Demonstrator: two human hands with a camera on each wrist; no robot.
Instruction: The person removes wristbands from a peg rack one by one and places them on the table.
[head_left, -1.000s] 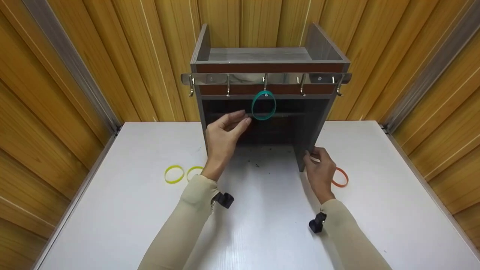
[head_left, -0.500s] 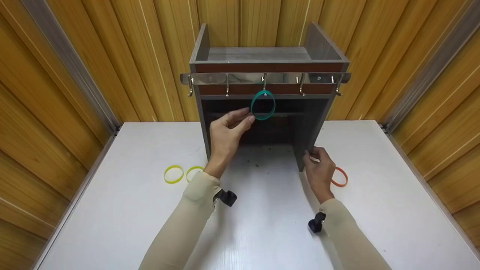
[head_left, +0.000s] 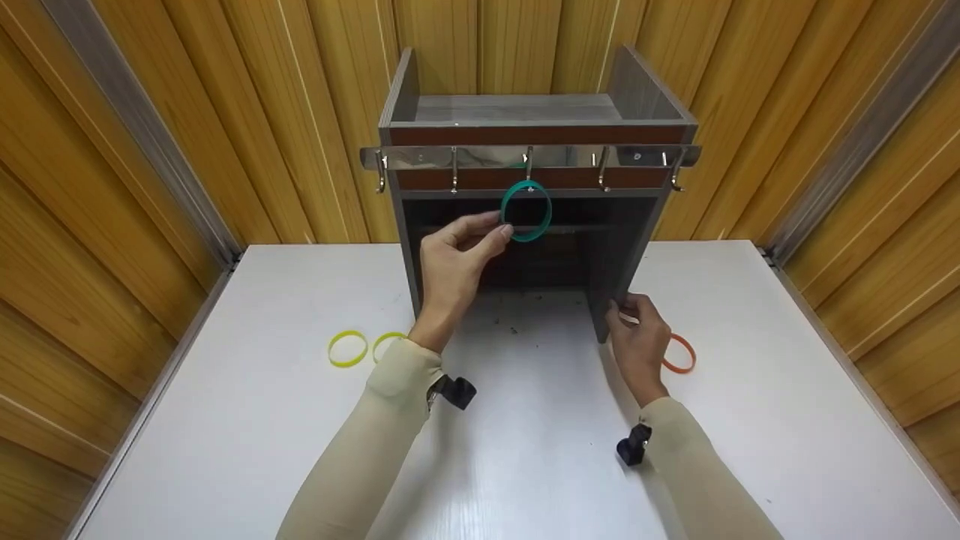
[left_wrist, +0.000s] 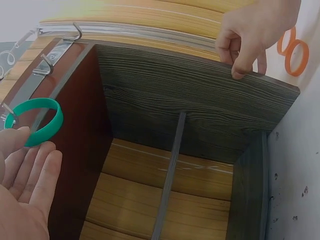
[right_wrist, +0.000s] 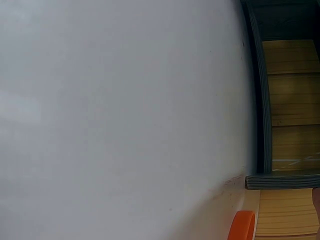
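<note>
A teal silicone wristband [head_left: 549,214] hangs at the middle hook [head_left: 530,159] of the metal hook rail [head_left: 491,157]. My left hand [head_left: 452,264] pinches its lower left edge; in the left wrist view the thumb lies over the wristband [left_wrist: 59,122] with the fingers below. The rail runs across the front of a small grey and dark red wooden shelf [head_left: 536,136]. My right hand [head_left: 642,341] grips the front edge of the shelf's right side panel [head_left: 630,240], low down near the table. In the right wrist view only a sliver of that hand shows.
Two yellow wristbands [head_left: 331,351] lie on the white table [head_left: 525,450] left of the shelf, one partly behind my left wrist. Right of the shelf lie two orange wristbands [left_wrist: 287,62]. Wood-look walls [head_left: 315,112] enclose the table at the back and sides.
My left hand has moved slightly right and up, from beside the teal wristband to pinching its edge. The wristband has shifted only a little. The right hand stays on the panel.
</note>
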